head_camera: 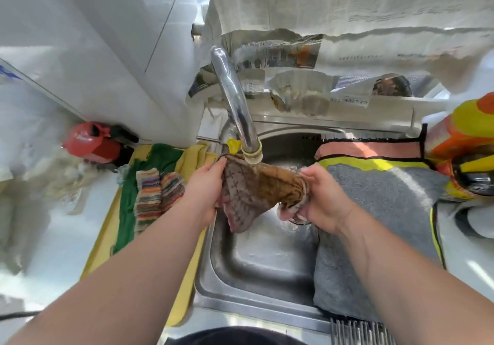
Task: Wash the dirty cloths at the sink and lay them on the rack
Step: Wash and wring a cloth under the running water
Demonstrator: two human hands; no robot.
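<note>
Most of the lower middle of the frame is being taken up by the steel sink (256, 267), its basin looking wet around the drain. A thick grey towel (374, 211) with yellow trim is lying over the sink's right edge and filling much of the right centre. At left centre a green cloth (157, 160) is lying on a yellow one, with two striped cloths (149, 197) resting on top (waiting their turn, I would guess). The chrome faucet (235, 104) is curving down from the upper middle, and its spout is ending just above the brown patterned cloth (256, 189).

That cloth is hanging in the centre of the frame over the basin. It is stretched between both hands, with one loose corner drooping below. The left hand (203, 192) is gripping its left edge, fingers curled beneath and thumb lying over the top. The right hand (323, 200) is clutching the bunched right end in a closed fist. Whether water is running, I cannot tell.

The cloth is looking thin, soft and limp, and I am judging it soaked. That would make it heavier than when dry, clingy, a little slick, and likely to sag and drip wherever nothing is supporting it. It is hardly fragile, so hard rubbing and wringing should be doing it no harm. Two opposite ends are the right places to hold it for twisting. For spreading it flat, pinching two neighbouring corners would be serving better.

At the bottom edge, right of centre, a slatted metal piece (358, 331) is showing; it may be the rack.
</note>
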